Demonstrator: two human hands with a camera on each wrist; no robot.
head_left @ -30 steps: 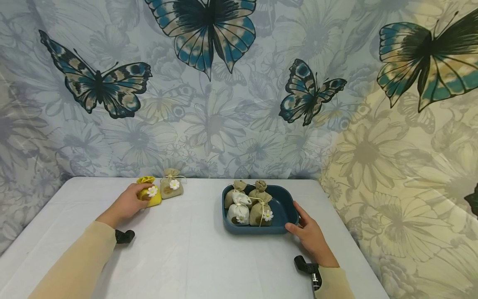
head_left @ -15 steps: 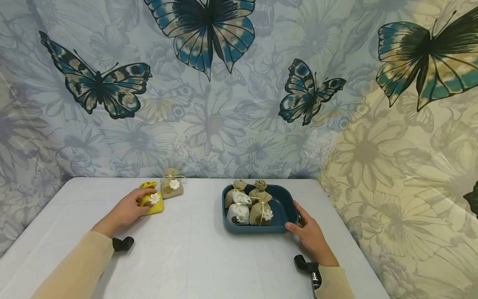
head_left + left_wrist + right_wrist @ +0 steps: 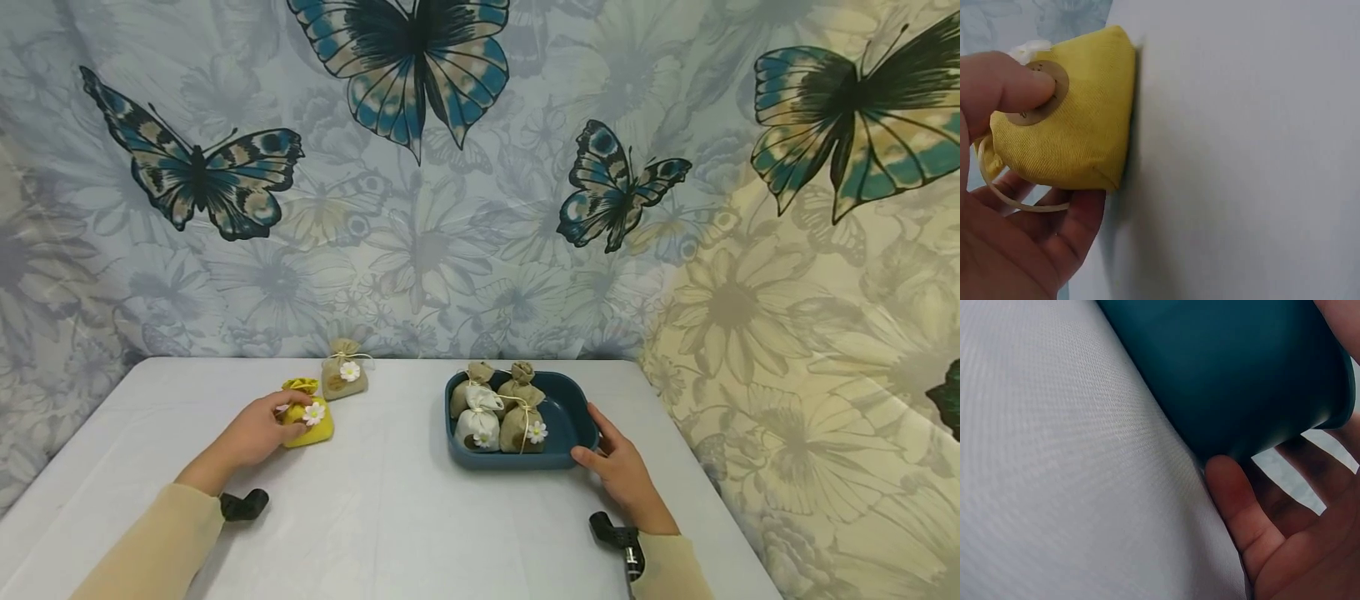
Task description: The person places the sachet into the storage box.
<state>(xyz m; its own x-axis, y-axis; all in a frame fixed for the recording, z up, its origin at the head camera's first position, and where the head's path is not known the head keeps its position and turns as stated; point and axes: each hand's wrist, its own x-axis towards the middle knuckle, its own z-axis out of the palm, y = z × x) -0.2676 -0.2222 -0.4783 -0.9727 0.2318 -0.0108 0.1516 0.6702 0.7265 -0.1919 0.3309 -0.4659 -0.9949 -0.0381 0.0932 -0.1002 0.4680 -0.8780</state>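
Note:
My left hand (image 3: 258,427) pinches a yellow drawstring sachet (image 3: 318,427) with a white flower. In the left wrist view my thumb presses the round brown label on the yellow sachet (image 3: 1100,119), with fingers behind it. Its base is close to the white table; whether it touches cannot be told. Behind it stands a beige sachet (image 3: 347,379), upright. My right hand (image 3: 624,475) holds the right end of a dark blue tray (image 3: 566,421), thumb at the front corner. In the right wrist view fingers touch the tray's outer wall (image 3: 1241,375).
Inside the tray's left part stand a white sachet (image 3: 478,425) and several beige sachets (image 3: 522,427). The white table (image 3: 420,525) ends at a butterfly-print cloth (image 3: 450,275) behind. Black camera mounts (image 3: 244,505) sit on both wrists.
My left hand has drawn the yellow sachet toward me and slightly right, away from the standing beige sachet. The right hand and the tray stay put.

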